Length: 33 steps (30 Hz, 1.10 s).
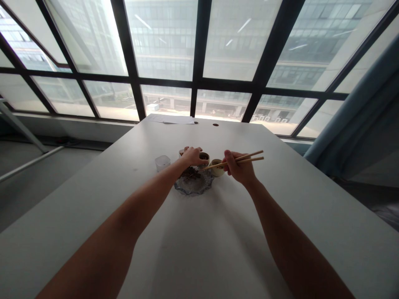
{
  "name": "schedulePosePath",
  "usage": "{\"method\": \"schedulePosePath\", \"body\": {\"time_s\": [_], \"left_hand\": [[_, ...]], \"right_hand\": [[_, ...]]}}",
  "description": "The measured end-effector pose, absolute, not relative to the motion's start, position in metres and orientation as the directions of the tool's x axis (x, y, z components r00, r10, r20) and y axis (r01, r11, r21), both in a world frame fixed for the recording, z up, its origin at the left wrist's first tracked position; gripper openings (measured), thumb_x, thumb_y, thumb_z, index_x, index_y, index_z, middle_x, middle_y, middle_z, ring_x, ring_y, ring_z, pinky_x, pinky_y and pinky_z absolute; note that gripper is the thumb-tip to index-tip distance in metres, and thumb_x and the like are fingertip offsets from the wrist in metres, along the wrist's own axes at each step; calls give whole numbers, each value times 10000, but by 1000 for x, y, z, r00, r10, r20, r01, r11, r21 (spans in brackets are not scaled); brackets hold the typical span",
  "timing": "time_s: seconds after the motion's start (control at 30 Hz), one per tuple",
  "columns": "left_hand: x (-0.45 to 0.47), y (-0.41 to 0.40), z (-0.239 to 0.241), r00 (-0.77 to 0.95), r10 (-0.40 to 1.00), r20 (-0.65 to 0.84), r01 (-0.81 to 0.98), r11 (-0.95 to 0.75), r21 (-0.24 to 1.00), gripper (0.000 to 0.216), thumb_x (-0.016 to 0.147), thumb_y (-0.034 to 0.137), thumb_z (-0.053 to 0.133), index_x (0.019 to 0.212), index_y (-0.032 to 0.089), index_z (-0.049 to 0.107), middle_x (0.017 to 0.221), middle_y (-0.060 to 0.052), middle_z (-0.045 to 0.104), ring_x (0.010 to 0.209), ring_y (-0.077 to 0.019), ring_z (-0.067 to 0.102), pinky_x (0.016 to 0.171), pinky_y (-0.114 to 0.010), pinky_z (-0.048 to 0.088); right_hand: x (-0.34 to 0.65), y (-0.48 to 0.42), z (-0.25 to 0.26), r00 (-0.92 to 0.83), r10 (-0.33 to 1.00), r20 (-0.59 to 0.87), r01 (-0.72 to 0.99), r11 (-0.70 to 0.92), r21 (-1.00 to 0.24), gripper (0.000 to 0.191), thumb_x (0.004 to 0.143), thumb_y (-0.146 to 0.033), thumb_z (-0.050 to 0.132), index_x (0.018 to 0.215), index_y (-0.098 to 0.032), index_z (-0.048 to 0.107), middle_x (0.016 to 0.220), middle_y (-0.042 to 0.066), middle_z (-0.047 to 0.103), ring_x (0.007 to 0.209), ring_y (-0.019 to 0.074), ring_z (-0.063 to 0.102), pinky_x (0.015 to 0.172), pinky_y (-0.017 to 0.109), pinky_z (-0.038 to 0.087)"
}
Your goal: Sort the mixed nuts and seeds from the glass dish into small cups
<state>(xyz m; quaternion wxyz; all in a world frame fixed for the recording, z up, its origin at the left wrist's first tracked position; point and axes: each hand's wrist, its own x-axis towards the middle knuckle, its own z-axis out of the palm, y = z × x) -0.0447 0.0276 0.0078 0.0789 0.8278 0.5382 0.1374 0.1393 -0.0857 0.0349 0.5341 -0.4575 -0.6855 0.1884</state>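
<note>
My right hand (238,166) is closed around a pair of wooden chopsticks (249,158), whose tips point left over the glass dish. My left hand (192,157) reaches across the dish and grips a small cup (204,156) at its rim, thumb in front and fingers behind. Something dark is inside that cup. Beside it stands a second small yellowish cup (217,170), partly behind the chopsticks. The scalloped clear glass dish (195,189) holds dark, dry-looking bits (191,173) like leaves. Part of another small container (181,152) shows behind my left hand.
A clear plastic cup (162,162) stands left of the dish. Papers (174,119) lie at the far end of the white table (199,245), near a round cable hole (215,124). Large windows rise beyond, and a blue curtain (352,112) hangs on the right.
</note>
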Motion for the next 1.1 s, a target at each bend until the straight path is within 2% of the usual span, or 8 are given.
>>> {"method": "schedulePosePath", "body": {"time_s": [0.07,0.17,0.33,0.4,0.57,0.7,0.9,1.1], "left_hand": [[-51,25,9,422,888,183,842,-459,283,662,787,534,693,1342,191,581,1370,-160,627,1341,-349,497,1168,-524,253],[-72,19,9,423,836,350,776,-533,336,511,861,408,628,1333,219,586,1469,-107,556,1384,-279,465,1214,-504,173],[-133,-4,-1,266,760,593,747,-551,372,352,890,376,593,1193,206,648,1398,-92,619,1305,-251,539,1153,-459,306],[-161,-15,-12,203,751,629,753,-530,391,348,903,392,574,1190,203,635,1372,-97,634,1283,-247,560,1129,-457,342],[-211,-30,-49,72,784,616,770,-437,466,405,900,470,551,1201,206,610,1348,-114,629,1282,-287,551,1110,-510,374],[-222,-28,-72,-28,830,556,699,-382,605,559,891,543,516,1283,146,552,1329,-173,609,1242,-296,566,1081,-495,423],[-218,-28,-78,-9,902,431,627,-331,705,690,869,601,515,1379,140,464,1389,-183,552,1243,-286,558,1053,-472,460],[-218,-33,-78,-12,922,386,610,-299,734,735,848,606,532,1400,127,445,1276,-171,624,1195,-286,609,1058,-470,458]], "right_hand": [[136,-84,30,-55,857,512,425,484,-764,593,905,-690,506,626,-182,627,470,13,591,353,108,500,354,227,378],[131,-80,20,-60,872,486,443,460,-769,566,880,-699,540,647,-190,628,516,27,632,413,129,555,399,236,425],[123,-77,7,-95,879,467,486,451,-749,554,847,-712,572,644,-200,639,504,23,631,441,143,570,452,255,456],[120,-78,5,-109,877,469,496,457,-739,552,856,-707,563,651,-200,643,523,27,641,444,145,574,455,259,458],[121,-80,6,-142,875,463,514,465,-721,561,890,-685,534,617,-202,613,515,32,639,431,142,570,449,258,455],[124,-80,10,-134,868,478,524,472,-709,582,910,-675,511,590,-198,605,484,27,612,426,133,551,444,248,443],[124,-81,7,-229,854,467,508,514,-692,524,925,-619,535,614,-204,604,533,14,627,448,126,566,451,238,460],[123,-78,-1,-116,883,455,455,454,-766,508,906,-640,557,667,-199,637,528,15,644,388,127,571,385,236,456]]}}
